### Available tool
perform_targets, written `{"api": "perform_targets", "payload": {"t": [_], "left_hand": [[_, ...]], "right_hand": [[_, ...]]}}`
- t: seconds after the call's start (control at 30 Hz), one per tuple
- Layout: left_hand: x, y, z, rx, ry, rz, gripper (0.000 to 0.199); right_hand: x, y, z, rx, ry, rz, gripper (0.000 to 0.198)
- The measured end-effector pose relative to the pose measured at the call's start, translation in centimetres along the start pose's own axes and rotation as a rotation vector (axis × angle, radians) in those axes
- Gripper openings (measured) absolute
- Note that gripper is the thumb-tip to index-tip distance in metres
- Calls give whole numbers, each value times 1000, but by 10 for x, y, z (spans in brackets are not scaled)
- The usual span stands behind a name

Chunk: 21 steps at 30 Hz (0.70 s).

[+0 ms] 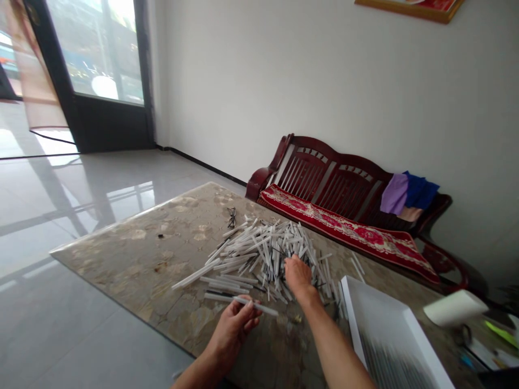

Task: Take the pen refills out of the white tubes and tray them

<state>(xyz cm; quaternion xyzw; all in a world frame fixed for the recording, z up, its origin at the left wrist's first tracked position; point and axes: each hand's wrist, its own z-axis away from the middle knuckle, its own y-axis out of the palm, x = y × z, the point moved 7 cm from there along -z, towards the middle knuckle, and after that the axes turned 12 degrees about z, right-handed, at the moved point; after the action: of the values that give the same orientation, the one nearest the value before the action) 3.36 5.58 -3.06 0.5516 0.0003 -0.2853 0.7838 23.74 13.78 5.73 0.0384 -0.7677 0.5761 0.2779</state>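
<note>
My left hand (pixel 240 319) is closed around a slim white translucent tube (pixel 265 309), held low above the near side of the table. Beyond it spreads a loose pile of similar tubes (pixel 243 249), some with dark lengths among them. My right hand (pixel 299 274) is at the pile's near right part, fingers curled down among the tubes. Its fingertips are partly hidden, so what they pinch cannot be made out. To the right of my right forearm stands a shallow white box (pixel 379 297) with many thin dark-and-pale sticks lying in rows inside.
Patterned brown table (pixel 133 237) under everything, its left edge above a glossy floor. A pair of black-framed glasses (pixel 231 217) lies behind the pile. At right are a white roll (pixel 454 308) and tape-like ring (pixel 462 335). A dark red wooden bench (pixel 324 173) stands behind.
</note>
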Motion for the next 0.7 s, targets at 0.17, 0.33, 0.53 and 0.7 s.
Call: {"api": "perform_targets", "payload": {"t": [0.17, 0.33, 0.53, 0.7], "left_hand": [[-1, 1, 1, -8, 8, -6, 48], [-2, 0, 3, -32, 39, 9, 42], [-1, -3, 1, -64, 88, 9, 25], [-1, -4, -1, -60, 99, -10, 21]], "right_hand": [[1, -5, 5, 3, 4, -24, 32], [6, -17, 29, 31, -31, -102, 29], [-18, -15, 103, 75, 150, -614, 36], [-21, -11, 138, 28, 307, -825, 35]]}}
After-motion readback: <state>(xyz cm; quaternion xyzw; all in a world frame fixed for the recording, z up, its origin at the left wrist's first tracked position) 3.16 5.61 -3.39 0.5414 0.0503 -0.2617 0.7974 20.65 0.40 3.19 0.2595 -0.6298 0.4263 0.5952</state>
